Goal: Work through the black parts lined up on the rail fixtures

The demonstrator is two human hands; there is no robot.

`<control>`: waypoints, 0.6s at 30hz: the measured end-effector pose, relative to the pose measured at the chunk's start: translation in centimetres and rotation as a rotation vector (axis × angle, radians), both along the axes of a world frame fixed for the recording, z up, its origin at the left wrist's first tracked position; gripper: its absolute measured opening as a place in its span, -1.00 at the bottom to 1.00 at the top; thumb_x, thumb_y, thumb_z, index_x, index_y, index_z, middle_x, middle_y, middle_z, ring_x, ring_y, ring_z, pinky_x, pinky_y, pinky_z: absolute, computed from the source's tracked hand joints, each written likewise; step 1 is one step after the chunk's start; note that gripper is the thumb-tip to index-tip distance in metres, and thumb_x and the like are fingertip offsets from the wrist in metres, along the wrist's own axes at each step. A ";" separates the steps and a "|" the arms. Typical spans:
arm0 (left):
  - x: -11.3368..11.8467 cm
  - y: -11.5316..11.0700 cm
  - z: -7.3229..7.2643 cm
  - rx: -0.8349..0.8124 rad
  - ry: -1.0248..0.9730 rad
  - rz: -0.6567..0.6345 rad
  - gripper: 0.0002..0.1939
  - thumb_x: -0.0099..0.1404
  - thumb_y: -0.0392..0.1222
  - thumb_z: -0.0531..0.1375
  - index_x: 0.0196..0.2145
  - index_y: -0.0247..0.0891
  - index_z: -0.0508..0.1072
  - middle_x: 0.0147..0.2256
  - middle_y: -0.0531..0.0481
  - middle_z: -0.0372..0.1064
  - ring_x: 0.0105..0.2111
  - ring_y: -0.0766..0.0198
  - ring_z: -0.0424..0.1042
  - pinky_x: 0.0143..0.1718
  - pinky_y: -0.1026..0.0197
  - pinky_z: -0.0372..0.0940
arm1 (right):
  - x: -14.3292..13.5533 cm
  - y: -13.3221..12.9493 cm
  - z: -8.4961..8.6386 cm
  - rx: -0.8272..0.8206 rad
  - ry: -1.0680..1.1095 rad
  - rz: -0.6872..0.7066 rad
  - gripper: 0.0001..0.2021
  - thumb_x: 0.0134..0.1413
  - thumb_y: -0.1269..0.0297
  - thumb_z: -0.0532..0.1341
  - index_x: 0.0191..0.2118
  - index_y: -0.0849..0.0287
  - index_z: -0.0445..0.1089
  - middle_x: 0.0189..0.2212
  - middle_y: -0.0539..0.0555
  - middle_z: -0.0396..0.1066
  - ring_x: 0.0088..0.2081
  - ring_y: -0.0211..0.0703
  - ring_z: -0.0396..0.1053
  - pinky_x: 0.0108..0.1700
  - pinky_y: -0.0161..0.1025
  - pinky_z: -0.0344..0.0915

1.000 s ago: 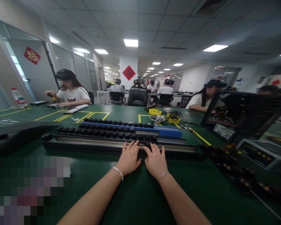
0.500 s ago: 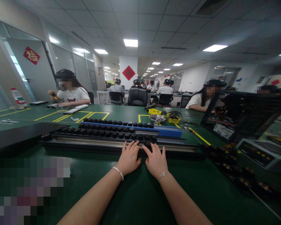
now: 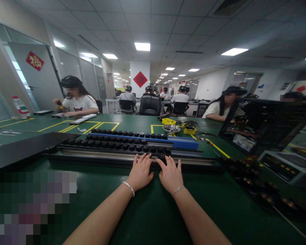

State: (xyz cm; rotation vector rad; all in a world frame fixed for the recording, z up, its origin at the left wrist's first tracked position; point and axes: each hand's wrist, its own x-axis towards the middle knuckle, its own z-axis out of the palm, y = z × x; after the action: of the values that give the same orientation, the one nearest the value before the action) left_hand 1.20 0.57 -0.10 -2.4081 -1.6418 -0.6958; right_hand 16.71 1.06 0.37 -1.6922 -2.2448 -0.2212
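Note:
Both of my hands rest at the near side of a long black rail [image 3: 91, 157] with a shiny metal channel. My left hand [image 3: 140, 173] has its fingers spread over the rail's front edge and grips nothing that I can see. My right hand [image 3: 171, 173] lies beside it, fingers apart on the same edge. Just beyond its index finger a small black round part [image 3: 162, 157] sits at the rail; whether the fingers touch it I cannot tell. Behind, rows of black round parts [image 3: 124, 146] line further rails, one of them a blue rail [image 3: 185, 145].
On the right stand an open black computer case [image 3: 260, 126] and a metal power supply box [image 3: 283, 166], with loose dark parts [image 3: 265, 194] before them. A metal bowl [image 3: 171, 128] and yellow bins [image 3: 168, 121] lie beyond the rails. A dark panel [image 3: 22, 149] is left. Co-workers sit across.
My hands stay at the rail almost unmoved; the right one has shifted very slightly to the right. The view has moved a little.

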 end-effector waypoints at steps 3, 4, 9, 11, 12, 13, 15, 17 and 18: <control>0.0 0.0 0.0 0.002 -0.001 -0.002 -0.53 0.11 -0.16 0.14 0.01 -0.18 0.24 0.18 -0.11 0.12 0.21 0.04 -0.02 0.22 -0.18 -0.30 | 0.0 0.0 0.0 0.006 0.005 0.001 -0.49 0.01 0.33 0.09 0.12 -0.16 0.18 0.18 0.14 0.09 0.22 0.07 -0.07 0.17 0.21 -0.37; 0.0 0.0 0.0 0.001 0.000 -0.003 -0.53 0.11 -0.16 0.14 0.01 -0.18 0.24 0.18 -0.11 0.12 0.21 0.04 -0.02 0.22 -0.18 -0.30 | 0.0 0.0 0.0 0.006 0.006 0.001 -0.49 0.01 0.33 0.09 0.12 -0.16 0.18 0.18 0.14 0.09 0.22 0.07 -0.07 0.17 0.22 -0.36; -0.1 0.0 0.0 0.003 -0.001 -0.007 -0.54 0.12 -0.15 0.14 0.00 -0.19 0.24 0.18 -0.10 0.11 0.21 0.04 -0.02 0.22 -0.18 -0.30 | 0.1 0.0 0.0 0.014 0.019 0.004 -0.50 0.00 0.34 0.09 0.11 -0.17 0.19 0.17 0.13 0.10 0.21 0.09 -0.07 0.16 0.22 -0.32; -0.1 0.0 -0.1 0.008 -0.002 -0.007 -0.55 0.12 -0.15 0.14 0.00 -0.19 0.24 0.18 -0.09 0.12 0.21 0.04 -0.02 0.22 -0.18 -0.30 | 0.1 0.1 0.0 0.013 0.017 0.003 -0.50 0.00 0.34 0.09 0.11 -0.16 0.19 0.16 0.13 0.10 0.21 0.09 -0.07 0.16 0.22 -0.32; -0.1 0.0 -0.1 0.011 -0.002 -0.007 -0.55 0.12 -0.16 0.13 -0.01 -0.19 0.24 0.18 -0.09 0.12 0.21 0.04 -0.02 0.23 -0.18 -0.30 | 0.2 0.1 -0.1 0.014 0.016 0.002 -0.50 0.00 0.34 0.09 0.11 -0.16 0.19 0.16 0.12 0.10 0.21 0.09 -0.07 0.16 0.22 -0.32; -0.1 0.0 -0.1 0.015 -0.002 -0.008 -0.56 0.12 -0.16 0.13 -0.01 -0.19 0.25 0.18 -0.09 0.12 0.21 0.04 -0.02 0.23 -0.17 -0.30 | 0.2 0.1 -0.1 0.016 0.016 0.001 -0.50 0.00 0.35 0.09 0.11 -0.16 0.19 0.16 0.12 0.10 0.21 0.09 -0.07 0.16 0.22 -0.32; -0.1 0.0 -0.2 0.023 -0.003 -0.010 -0.56 0.11 -0.17 0.14 -0.01 -0.19 0.25 0.17 -0.09 0.12 0.21 0.05 -0.02 0.23 -0.17 -0.30 | 0.3 0.1 -0.1 0.024 0.016 0.000 -0.50 0.00 0.35 0.09 0.11 -0.15 0.19 0.16 0.12 0.10 0.21 0.08 -0.07 0.17 0.21 -0.33; -0.1 0.1 -0.2 0.031 -0.003 -0.012 -0.56 0.11 -0.17 0.14 -0.02 -0.19 0.25 0.17 -0.09 0.13 0.21 0.05 -0.02 0.22 -0.17 -0.30 | 0.3 0.1 -0.1 0.029 0.014 -0.004 -0.50 0.00 0.35 0.09 0.10 -0.14 0.20 0.16 0.12 0.11 0.21 0.07 -0.06 0.17 0.20 -0.32; -0.1 0.1 -0.3 0.033 -0.002 -0.013 -0.56 0.11 -0.16 0.14 -0.02 -0.19 0.25 0.17 -0.09 0.12 0.21 0.05 -0.02 0.22 -0.18 -0.29 | 0.4 0.1 -0.1 0.030 0.013 -0.008 -0.51 0.00 0.36 0.09 0.10 -0.14 0.20 0.15 0.13 0.11 0.20 0.07 -0.06 0.16 0.20 -0.32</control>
State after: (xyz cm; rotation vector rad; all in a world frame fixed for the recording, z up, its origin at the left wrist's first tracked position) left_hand 1.06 0.65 -0.36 -2.3985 -1.6036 -0.7225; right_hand 17.08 1.16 0.29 -1.6832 -2.2145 -0.2437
